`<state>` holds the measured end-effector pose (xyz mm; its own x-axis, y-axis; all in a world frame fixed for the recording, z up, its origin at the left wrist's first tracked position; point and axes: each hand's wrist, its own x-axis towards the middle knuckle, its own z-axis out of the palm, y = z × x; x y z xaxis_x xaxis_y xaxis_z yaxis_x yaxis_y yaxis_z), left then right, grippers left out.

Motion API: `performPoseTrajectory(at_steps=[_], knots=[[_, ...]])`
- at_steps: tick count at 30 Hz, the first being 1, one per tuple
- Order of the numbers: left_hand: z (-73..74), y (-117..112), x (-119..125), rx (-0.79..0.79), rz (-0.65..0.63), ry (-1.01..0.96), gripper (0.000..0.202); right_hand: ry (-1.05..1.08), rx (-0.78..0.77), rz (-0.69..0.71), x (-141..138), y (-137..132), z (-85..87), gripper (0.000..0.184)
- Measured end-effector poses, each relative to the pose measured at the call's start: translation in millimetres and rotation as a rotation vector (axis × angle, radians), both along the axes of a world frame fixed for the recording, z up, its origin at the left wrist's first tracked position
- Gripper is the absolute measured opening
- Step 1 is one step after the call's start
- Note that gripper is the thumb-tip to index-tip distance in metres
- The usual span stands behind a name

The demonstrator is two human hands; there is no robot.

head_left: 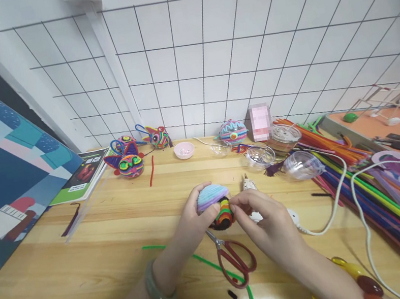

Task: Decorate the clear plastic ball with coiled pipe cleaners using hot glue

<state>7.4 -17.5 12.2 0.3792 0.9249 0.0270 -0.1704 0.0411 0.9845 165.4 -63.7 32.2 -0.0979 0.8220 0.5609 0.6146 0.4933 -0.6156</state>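
My left hand (191,220) is closed around a pipe-cleaner shell figure (215,203), lilac and pale blue on top with a red, orange and black coiled patch at its front. My right hand (266,220) pinches that coiled patch with thumb and forefinger. Both hands hover just above the wooden table (90,272). Red-handled scissors (235,259) lie shut beneath them, across a green pipe cleaner (204,262). A white glue gun (248,184) lies just behind my right hand, partly hidden by it.
Finished pipe-cleaner figures (126,160) stand along the back by the wire grid wall (244,49). Clear plastic half-shells (301,165), a pink bowl (185,150) and a heap of coloured pipe cleaners (385,189) lie to the right. White cable (340,186) loops nearby. A book (82,183) lies left.
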Motion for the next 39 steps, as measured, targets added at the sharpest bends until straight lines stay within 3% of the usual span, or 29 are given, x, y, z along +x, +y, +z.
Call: performPoseTrajectory(at_steps=[7, 17, 21, 28, 39], knots=[[0.1, 1, 0, 0.0, -0.018, 0.001, 0.05, 0.011, 0.053, 0.032, 1, -2, -1.6, 0.015], [-0.1, 1, 1, 0.024, 0.002, 0.039, 0.046, -0.218, 0.204, 0.027, 4, -3, -3.5, 0.018], [-1.4, 2, 2, -0.009, 0.027, 0.025, 0.046, -0.261, 0.201, 0.071, 5, -4, -4.4, 0.028], [-8.3, 5, 1, -0.041, 0.059, -0.055, 0.05, 0.107, -0.056, 0.203, 9, -2, -6.5, 0.037], [-16.1, 4, 4, -0.101, 0.029, -0.106, 0.049, 0.696, -0.519, 0.122, 13, 8, -11.3, 0.017]])
